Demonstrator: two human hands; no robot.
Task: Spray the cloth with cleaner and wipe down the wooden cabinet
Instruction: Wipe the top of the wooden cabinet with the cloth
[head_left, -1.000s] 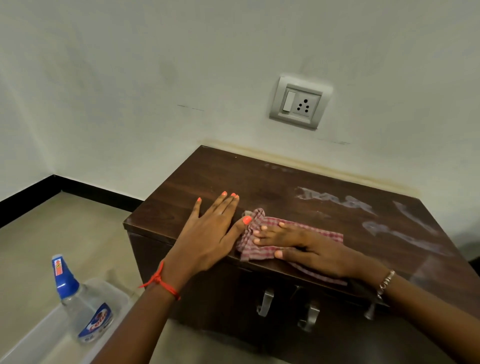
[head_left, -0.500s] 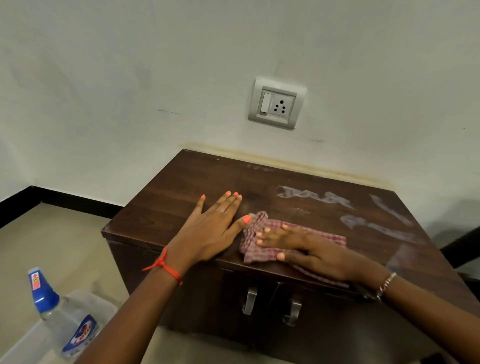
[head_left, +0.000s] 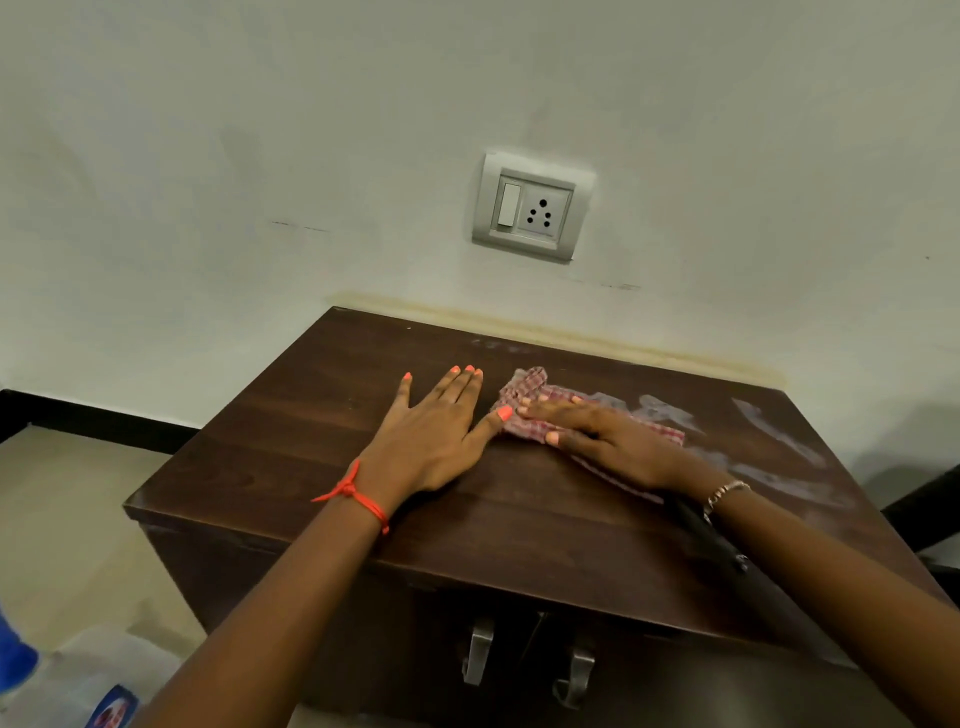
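We're pressing the right hand (head_left: 613, 441) flat on the checked cloth (head_left: 524, 402), mid-top of the wooden cabinet (head_left: 311, 415). Left hand (head_left: 431, 436) is lying open, grasping nothing, thumb touching cloth.

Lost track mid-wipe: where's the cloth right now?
On the cabinet top near centre, the checked cloth lies flat under the right hand, beside the left hand's thumb.

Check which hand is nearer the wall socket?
Right, narrowly. The right hand lies flat on the cloth almost directly below the socket; the left hand rests flat on the cabinet, further left.
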